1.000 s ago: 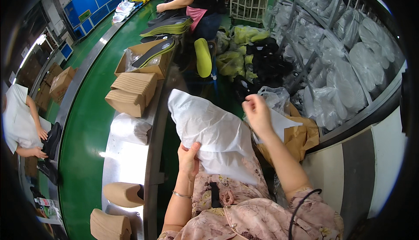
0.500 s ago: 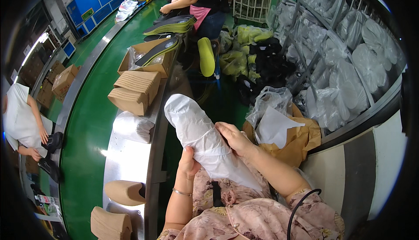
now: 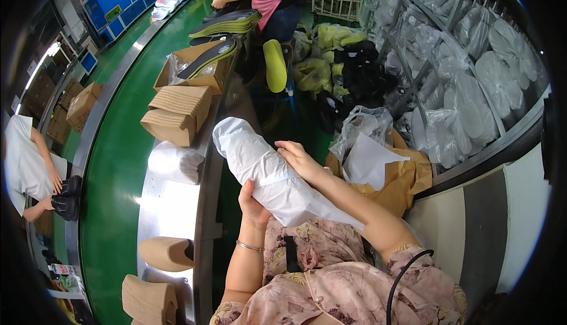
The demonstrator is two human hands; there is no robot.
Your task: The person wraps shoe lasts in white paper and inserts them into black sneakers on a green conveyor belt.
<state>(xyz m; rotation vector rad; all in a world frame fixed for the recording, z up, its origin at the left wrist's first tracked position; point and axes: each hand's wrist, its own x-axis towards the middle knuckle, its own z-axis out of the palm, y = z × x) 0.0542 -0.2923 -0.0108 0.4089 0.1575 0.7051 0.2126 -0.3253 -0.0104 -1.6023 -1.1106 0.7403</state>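
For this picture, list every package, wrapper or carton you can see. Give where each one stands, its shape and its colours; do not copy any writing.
White paper wrap: long bundle in both hands, left hand beneath, right hand on top.
Open brown carton: on the steel bench, holding dark insoles.
Tan stacks: blocky piles before that carton.
Clear plastic bags: on the right rack, holding pale soles.
Brown paper bag: right of the hands, crumpled, white sheet inside.

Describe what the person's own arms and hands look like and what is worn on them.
Both forearms are bare. The left hand has a thin silver bracelet at the wrist. The right hand wears nothing visible. Short sleeves of a pink floral top end above the elbows.
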